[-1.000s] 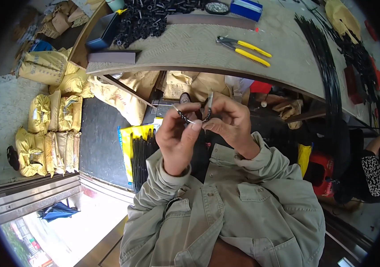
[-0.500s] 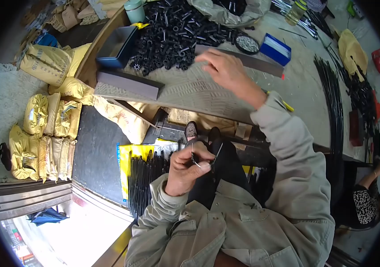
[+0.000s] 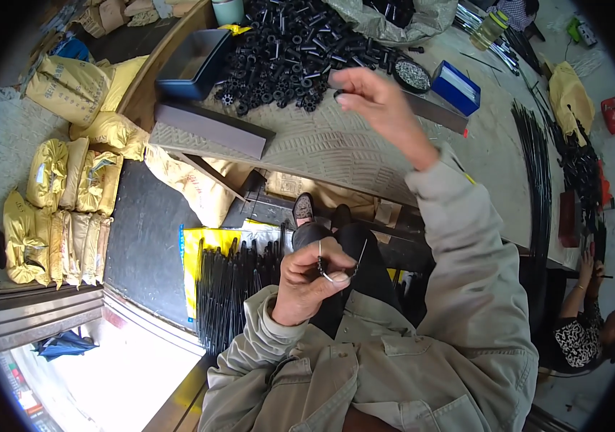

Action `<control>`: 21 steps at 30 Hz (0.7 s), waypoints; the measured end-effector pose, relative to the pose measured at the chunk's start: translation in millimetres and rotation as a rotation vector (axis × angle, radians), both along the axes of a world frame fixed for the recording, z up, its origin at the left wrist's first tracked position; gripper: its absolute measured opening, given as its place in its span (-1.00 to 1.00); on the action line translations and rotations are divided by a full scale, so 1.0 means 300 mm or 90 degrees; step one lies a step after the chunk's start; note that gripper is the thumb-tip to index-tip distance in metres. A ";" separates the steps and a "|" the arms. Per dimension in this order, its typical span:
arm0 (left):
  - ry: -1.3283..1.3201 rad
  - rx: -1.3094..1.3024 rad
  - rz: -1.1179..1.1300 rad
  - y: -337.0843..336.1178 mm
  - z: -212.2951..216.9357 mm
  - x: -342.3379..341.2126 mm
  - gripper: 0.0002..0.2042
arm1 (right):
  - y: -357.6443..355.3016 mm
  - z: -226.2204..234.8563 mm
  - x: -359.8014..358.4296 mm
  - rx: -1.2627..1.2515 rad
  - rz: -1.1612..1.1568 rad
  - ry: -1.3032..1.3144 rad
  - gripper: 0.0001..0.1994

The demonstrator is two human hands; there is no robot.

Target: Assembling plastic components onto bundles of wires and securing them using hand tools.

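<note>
My left hand (image 3: 312, 279) is held close over my lap, shut on a thin bent metal wire (image 3: 336, 273) whose two ends stick up between the fingers. My right hand (image 3: 378, 99) is stretched out over the grey table (image 3: 336, 155), at the near edge of a big pile of small black plastic parts (image 3: 289, 47). Its fingertips are pinched on one small black part (image 3: 337, 93). The sleeves of my beige jacket fill the lower middle of the view.
On the table lie a dark tray (image 3: 196, 63), a grey bar (image 3: 210, 129), a round tin (image 3: 412, 74), a blue box (image 3: 455, 86) and long black rods (image 3: 534, 165). Yellow sacks (image 3: 62, 194) and a bag of black rods (image 3: 232, 284) sit left. Another person (image 3: 581, 327) is lower right.
Both hands were together at my lap one second ago. My right hand has since reached out over the table to the pile of black parts; my left hand stayed put with the wire.
</note>
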State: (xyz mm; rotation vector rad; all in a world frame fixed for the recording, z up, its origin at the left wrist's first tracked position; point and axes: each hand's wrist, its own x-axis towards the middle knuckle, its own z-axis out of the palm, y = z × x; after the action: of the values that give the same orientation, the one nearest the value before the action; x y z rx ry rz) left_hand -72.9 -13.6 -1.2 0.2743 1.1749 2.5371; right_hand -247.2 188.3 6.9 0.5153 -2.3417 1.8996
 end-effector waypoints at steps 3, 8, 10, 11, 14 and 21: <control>0.041 -0.017 0.043 0.048 0.022 0.007 -0.81 | -0.025 0.205 0.262 -0.061 0.064 -0.102 -0.78; 0.007 0.040 0.042 0.170 0.152 0.015 -0.82 | 0.029 0.320 0.505 0.098 0.079 0.116 -0.82; 0.018 0.039 0.030 0.204 0.147 0.042 -0.82 | 0.070 0.331 0.549 0.174 0.063 0.185 -0.82; 0.031 0.034 0.022 0.217 0.140 0.053 -0.83 | 0.097 0.318 0.569 0.156 0.062 0.174 -0.82; 0.051 0.031 0.006 0.256 0.138 0.078 -0.83 | 0.155 0.281 0.614 0.116 0.060 0.154 -0.82; 0.019 0.032 0.028 0.306 0.144 0.113 -0.83 | 0.161 0.269 0.652 -0.106 0.069 0.003 -0.81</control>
State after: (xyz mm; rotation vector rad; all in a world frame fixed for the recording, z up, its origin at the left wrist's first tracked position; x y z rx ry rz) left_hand -39.2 78.1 41.9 0.3027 1.1418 2.6120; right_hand -51.5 236.7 87.5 0.6399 -2.1681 2.1133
